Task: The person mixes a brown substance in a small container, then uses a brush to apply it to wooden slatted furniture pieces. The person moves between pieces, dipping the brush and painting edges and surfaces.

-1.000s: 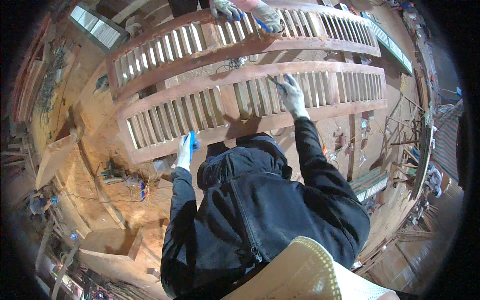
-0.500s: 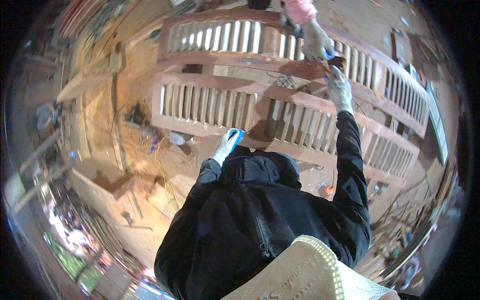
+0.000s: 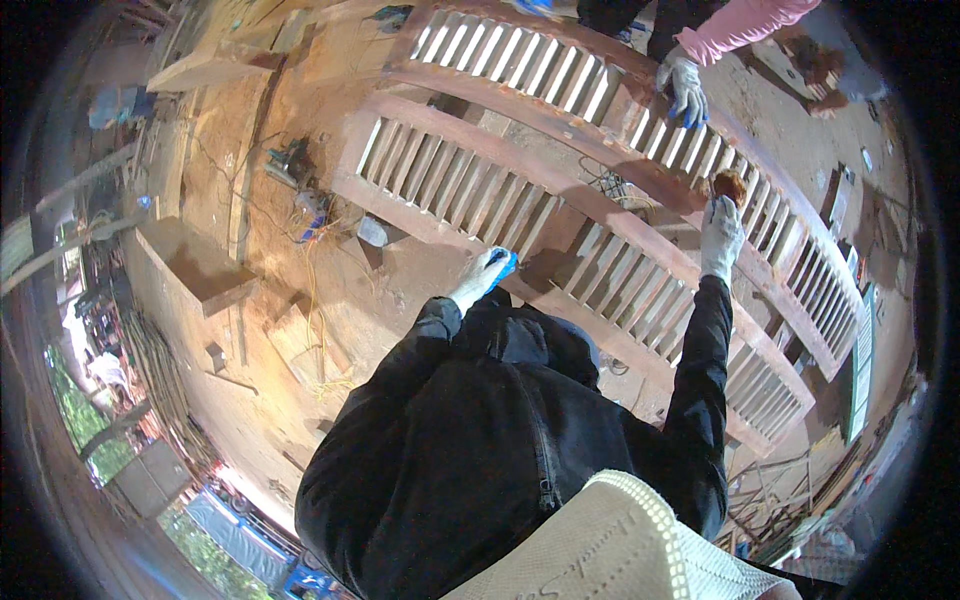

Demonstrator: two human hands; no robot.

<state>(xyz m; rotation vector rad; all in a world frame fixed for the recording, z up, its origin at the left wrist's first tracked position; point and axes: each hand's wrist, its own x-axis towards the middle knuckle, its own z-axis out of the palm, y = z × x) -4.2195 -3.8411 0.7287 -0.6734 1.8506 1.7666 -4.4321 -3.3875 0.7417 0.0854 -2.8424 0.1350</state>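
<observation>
My right hand (image 3: 721, 240), in a pale glove, reaches forward over the far slatted wooden panel (image 3: 607, 150). Its fingers are closed on a reddish-brown wad (image 3: 730, 187), whose material I cannot make out. At the near edge of the closer slatted wooden panel (image 3: 437, 213) is my left hand (image 3: 483, 276), gloved in white with blue on its palm side. Its fingers look curled, and whatever lies in them is hidden. Both panels have reddish-brown frames with rows of narrow slats.
Across the far panel, another person's gloved hand (image 3: 685, 88) in a pink sleeve hangs over the slats. A wooden board (image 3: 200, 262), a yellow cord (image 3: 312, 300) and a grey block (image 3: 372, 232) lie on the dusty ground to the left. Sticks lie at the lower right.
The brown wad, earlier between the other person's hand and mine, is now in my right hand alone. The other person's hand has drawn back. The view has turned, tilting the panels.
</observation>
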